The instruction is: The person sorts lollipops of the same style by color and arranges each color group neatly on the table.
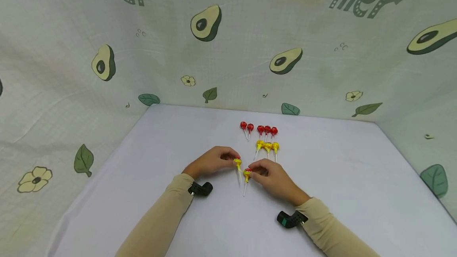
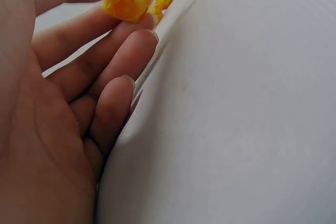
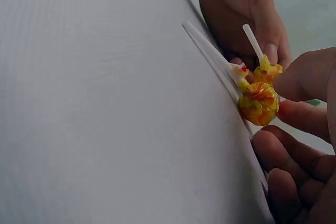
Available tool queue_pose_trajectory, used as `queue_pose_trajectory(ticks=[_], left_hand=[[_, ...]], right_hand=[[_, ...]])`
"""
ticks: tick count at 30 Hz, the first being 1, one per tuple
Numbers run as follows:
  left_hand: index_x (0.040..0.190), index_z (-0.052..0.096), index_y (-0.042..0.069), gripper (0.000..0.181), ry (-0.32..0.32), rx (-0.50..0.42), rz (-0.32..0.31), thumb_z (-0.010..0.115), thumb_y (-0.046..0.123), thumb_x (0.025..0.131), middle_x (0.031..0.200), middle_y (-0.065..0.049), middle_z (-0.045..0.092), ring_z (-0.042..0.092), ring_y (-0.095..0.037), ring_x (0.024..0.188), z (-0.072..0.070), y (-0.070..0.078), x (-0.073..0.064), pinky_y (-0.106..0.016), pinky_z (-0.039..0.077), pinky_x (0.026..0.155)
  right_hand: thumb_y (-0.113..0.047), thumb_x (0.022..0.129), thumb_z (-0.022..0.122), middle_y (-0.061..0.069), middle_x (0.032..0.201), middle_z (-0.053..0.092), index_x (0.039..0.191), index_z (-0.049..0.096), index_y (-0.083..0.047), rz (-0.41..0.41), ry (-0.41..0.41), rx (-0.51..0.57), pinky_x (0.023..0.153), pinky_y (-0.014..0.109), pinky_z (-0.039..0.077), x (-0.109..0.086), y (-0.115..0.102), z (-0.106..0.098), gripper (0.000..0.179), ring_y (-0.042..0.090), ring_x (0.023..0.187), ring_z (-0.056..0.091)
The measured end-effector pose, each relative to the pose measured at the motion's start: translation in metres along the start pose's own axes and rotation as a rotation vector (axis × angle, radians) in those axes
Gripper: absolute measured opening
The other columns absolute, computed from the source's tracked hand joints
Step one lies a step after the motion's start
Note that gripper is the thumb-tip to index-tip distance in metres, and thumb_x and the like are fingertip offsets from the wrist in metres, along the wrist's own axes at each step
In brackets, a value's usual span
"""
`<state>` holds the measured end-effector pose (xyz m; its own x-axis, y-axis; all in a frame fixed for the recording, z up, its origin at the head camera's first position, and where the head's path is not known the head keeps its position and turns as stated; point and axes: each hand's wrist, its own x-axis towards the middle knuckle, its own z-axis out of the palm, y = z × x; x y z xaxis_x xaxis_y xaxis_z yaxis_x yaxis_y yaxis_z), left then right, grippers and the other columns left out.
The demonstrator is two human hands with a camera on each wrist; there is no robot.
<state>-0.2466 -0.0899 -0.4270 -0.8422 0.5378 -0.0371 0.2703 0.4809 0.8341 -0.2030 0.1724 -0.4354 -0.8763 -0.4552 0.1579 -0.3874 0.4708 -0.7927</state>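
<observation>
Between thumb and fingertips, my left hand [image 1: 218,158] pinches a yellow-wrapped lollipop [image 1: 237,163] by its candy head. In the left wrist view, that lollipop's head [image 2: 131,1] shows at the fingertips. My right hand [image 1: 273,177] holds a second yellow lollipop [image 1: 247,174] by the head, its white stick pointing toward me. The right wrist view shows this lollipop [image 3: 259,103] close up, low over the white surface, with the left hand [image 3: 241,14] just beyond. Farther off, three yellow lollipops [image 1: 267,146] lie side by side, heads away from me.
Behind the yellow row lie three red lollipops [image 1: 267,129] in a line, with two more red ones [image 1: 247,126] a little to their left. All rest on a white tabletop [image 1: 332,162]. A cloth [image 1: 242,43] printed with avocados hangs behind and along the sides.
</observation>
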Motion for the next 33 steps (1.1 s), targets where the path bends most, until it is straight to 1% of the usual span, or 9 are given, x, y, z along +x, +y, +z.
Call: queue_pose_trajectory(ticks=[6,9,14,17,22,27,33], left_hand=[[0.116,0.072,0.027,0.021,0.062,-0.006,0.023,0.067,0.026,0.095,0.105,0.009,0.067,0.06,-0.015,0.095,-0.0022,-0.0024,0.0007,-0.035,0.049,0.086],[0.117,0.072,0.028,0.022,0.094,-0.012,0.013,0.067,0.027,0.095,0.108,0.01,0.067,0.06,-0.015,0.096,-0.0032,-0.0025,0.0003,-0.034,0.049,0.086],[0.12,0.071,0.024,0.025,0.145,-0.031,0.004,0.067,0.025,0.095,0.114,0.009,0.065,0.058,-0.016,0.096,-0.0028,-0.0019,0.0006,-0.034,0.049,0.083],[0.122,0.071,0.022,0.026,0.156,-0.04,0.008,0.067,0.026,0.096,0.114,0.008,0.065,0.058,-0.016,0.095,-0.0016,-0.0035,0.0027,-0.032,0.049,0.08],[0.121,0.071,0.023,0.026,0.158,-0.072,0.001,0.068,0.029,0.096,0.111,0.008,0.066,0.059,-0.017,0.091,-0.0009,-0.0038,0.0043,-0.032,0.051,0.074],[0.12,0.071,0.021,0.024,0.162,-0.122,-0.001,0.067,0.025,0.097,0.108,0.005,0.068,0.06,-0.017,0.085,-0.0017,-0.0035,0.0053,-0.032,0.052,0.069],[0.122,0.07,0.021,0.025,0.176,-0.141,-0.009,0.065,0.021,0.097,0.105,0.003,0.07,0.061,-0.018,0.085,-0.0024,0.0,0.0074,-0.032,0.051,0.068]], right_hand=[[-0.015,0.091,0.072,-0.01,0.097,0.065,0.114,0.071,-0.014,-0.036,0.009,-0.044,0.076,0.027,0.051,0.0016,-0.0028,0.0033,0.023,0.008,0.085,0.061],[-0.015,0.091,0.071,-0.01,0.097,0.065,0.115,0.071,-0.014,-0.048,0.013,-0.058,0.075,0.027,0.05,0.0028,-0.0031,0.004,0.023,0.008,0.085,0.061],[-0.016,0.091,0.071,-0.01,0.097,0.065,0.113,0.072,-0.015,-0.064,0.009,-0.076,0.075,0.027,0.05,0.0042,-0.0027,0.0041,0.022,0.007,0.085,0.061],[-0.017,0.091,0.072,-0.011,0.096,0.065,0.112,0.072,-0.017,-0.054,0.005,-0.081,0.074,0.027,0.05,0.0037,-0.0024,0.003,0.021,0.008,0.084,0.06],[-0.017,0.092,0.071,-0.01,0.096,0.065,0.11,0.073,-0.019,-0.041,-0.005,-0.072,0.075,0.028,0.049,0.0019,0.0002,0.0019,0.018,0.008,0.085,0.06],[-0.018,0.092,0.071,-0.01,0.094,0.065,0.109,0.073,-0.019,-0.052,0.007,-0.06,0.074,0.027,0.049,0.0005,0.0019,0.0026,0.017,0.008,0.084,0.061],[-0.018,0.093,0.072,-0.011,0.093,0.065,0.109,0.073,-0.018,-0.06,0.006,-0.064,0.073,0.027,0.049,-0.0012,0.0008,0.0021,0.017,0.008,0.083,0.061]])
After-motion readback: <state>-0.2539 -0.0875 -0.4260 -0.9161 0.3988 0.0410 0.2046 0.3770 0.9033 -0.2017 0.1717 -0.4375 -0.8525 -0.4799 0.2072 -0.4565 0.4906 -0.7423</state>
